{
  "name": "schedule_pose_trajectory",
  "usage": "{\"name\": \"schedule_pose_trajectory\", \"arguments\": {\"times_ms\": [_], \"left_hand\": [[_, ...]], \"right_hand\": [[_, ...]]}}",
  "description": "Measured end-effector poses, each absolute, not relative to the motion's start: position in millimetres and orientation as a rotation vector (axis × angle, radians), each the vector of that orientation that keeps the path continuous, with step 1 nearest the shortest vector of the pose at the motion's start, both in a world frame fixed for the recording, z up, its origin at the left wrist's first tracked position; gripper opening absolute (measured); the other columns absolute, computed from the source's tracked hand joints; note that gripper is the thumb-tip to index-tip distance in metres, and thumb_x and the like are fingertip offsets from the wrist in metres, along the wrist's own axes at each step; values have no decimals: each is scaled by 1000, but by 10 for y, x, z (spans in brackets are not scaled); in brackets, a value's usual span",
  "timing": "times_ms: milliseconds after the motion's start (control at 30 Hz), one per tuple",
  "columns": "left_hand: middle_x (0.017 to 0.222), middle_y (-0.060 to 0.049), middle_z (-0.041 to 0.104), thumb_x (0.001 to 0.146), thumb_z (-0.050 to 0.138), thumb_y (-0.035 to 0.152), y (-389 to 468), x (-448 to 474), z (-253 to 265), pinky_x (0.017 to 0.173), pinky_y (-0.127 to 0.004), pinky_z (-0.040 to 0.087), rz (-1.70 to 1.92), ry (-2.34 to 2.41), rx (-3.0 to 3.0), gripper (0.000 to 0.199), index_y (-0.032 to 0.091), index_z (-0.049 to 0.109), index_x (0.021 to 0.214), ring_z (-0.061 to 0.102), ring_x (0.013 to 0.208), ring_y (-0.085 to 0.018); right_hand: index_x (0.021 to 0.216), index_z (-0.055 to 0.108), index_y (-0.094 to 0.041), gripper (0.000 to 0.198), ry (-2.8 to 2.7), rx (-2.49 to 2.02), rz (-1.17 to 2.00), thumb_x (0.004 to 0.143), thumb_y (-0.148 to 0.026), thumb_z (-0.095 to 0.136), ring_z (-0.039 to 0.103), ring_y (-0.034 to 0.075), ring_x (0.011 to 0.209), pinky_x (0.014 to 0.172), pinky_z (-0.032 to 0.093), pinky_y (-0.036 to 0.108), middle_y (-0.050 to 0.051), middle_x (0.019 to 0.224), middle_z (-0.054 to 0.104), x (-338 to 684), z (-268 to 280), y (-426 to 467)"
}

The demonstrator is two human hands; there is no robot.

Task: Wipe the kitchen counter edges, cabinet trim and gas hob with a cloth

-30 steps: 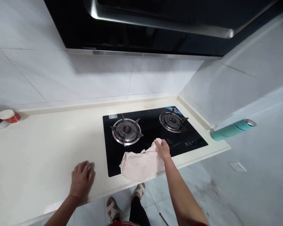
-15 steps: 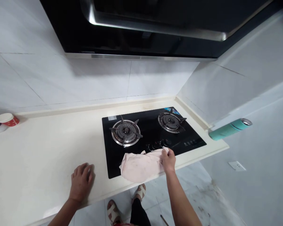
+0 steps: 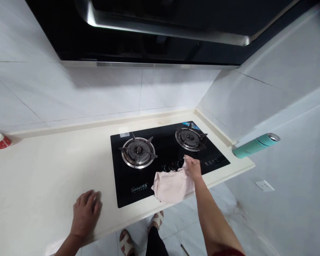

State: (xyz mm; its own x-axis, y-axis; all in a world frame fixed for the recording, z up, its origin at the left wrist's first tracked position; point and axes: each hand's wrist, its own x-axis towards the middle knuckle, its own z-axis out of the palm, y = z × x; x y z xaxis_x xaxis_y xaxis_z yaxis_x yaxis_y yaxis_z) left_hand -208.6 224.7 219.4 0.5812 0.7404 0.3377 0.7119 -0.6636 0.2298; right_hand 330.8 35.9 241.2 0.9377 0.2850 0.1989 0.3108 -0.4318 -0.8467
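Note:
My right hand point(image 3: 193, 168) is closed on one corner of a pale pink cloth point(image 3: 172, 186). The cloth lies bunched over the front of the black gas stove point(image 3: 162, 133) and laps onto the counter's front edge. Close by the right hand are the stove's control knobs, partly covered by the cloth and fingers. My left hand point(image 3: 85, 214) rests on the cream countertop point(image 3: 56, 170) to the left of the stove, with its fingers loosely curled apart and nothing in it.
A black range hood point(image 3: 149, 46) hangs low over the stove. At the counter's right end stands a green thermos bottle point(image 3: 256, 145). A red and white paper cup point(image 3: 0, 141) sits at the far left. A wall socket point(image 3: 264, 185) is at lower right.
My right hand has dragged the cloth to the right and slightly back, uncovering the lettering on the stove's front left. My left hand stays on the counter. The view has shifted a little.

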Motion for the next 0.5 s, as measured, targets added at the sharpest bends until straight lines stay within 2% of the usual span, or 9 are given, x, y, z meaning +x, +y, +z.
{"name": "schedule_pose_trajectory", "arguments": {"times_ms": [200, 367, 500], "left_hand": [[125, -14, 61, 96, 48, 33, 2255, -2078, 2197, 93, -45, 47, 628, 1273, 2713, 31, 23, 67, 118, 55, 115, -29], [124, -14, 62, 95, 48, 33, 2257, -2069, 2190, 91, -46, 48, 657, 1261, 2723, 31, 23, 67, 118, 56, 112, -30], [124, -14, 63, 94, 49, 33, 2260, -2071, 2183, 91, -46, 48, 666, 1263, 2714, 31, 22, 68, 117, 56, 112, -31]], "right_hand": [[99, 74, -19, 50, -402, -2141, 36, 75, -60, 60, 61, 25, 90, 90, 47, 40, 10, 93, 68, 3300, 2179, 415], [107, 67, -14, 61, -310, -2154, -79, 85, -64, 41, 61, 27, 92, 89, 46, 42, 16, 99, 69, 3230, 2125, 302], [108, 66, -13, 67, -343, -2117, -106, 87, -67, 34, 61, 27, 94, 88, 48, 42, 16, 102, 69, 3225, 2174, 254]]}}
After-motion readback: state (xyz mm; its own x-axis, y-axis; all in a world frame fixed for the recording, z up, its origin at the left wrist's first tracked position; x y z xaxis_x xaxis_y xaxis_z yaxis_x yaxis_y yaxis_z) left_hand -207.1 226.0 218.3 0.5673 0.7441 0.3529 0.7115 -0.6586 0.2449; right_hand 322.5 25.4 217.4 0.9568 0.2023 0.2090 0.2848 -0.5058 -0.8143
